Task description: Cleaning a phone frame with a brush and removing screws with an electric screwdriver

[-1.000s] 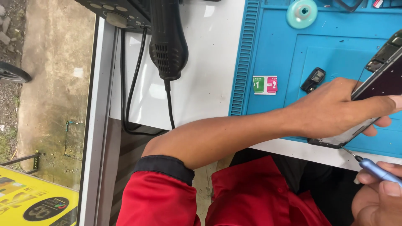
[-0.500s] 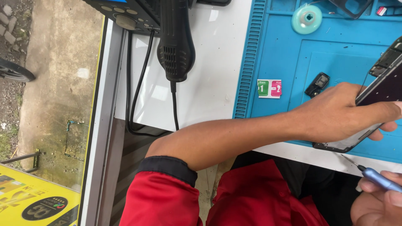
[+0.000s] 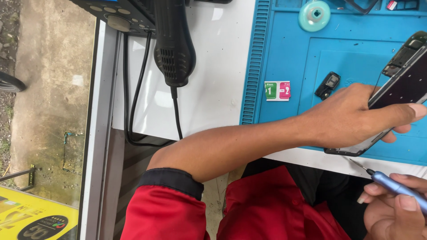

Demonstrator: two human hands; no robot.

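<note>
My left hand (image 3: 356, 118) reaches across from the left and grips an opened smartphone (image 3: 402, 84) by its lower edge, tilting it up over the blue work mat (image 3: 302, 58). The phone's dark inside and top circuit parts face me. At the bottom right, my right hand (image 3: 396, 211) holds a thin blue screwdriver (image 3: 391, 184) near my lap, its metal tip pointing up-left toward the phone's lower corner without touching it. A small black phone part (image 3: 328, 84) lies on the mat just left of my left hand.
A black hot-air gun (image 3: 173, 44) with its cable lies on the white table (image 3: 213, 89). A green and pink wipe packet (image 3: 277, 90) and a teal round tape roll (image 3: 314, 15) sit on the mat. A dark station (image 3: 115, 13) stands top left; pavement lies beyond the table's left edge.
The view has shifted slightly, so everything sits a little lower in frame. My left hand keeps its grip on the phone; the screwdriver stays in my right hand.
</note>
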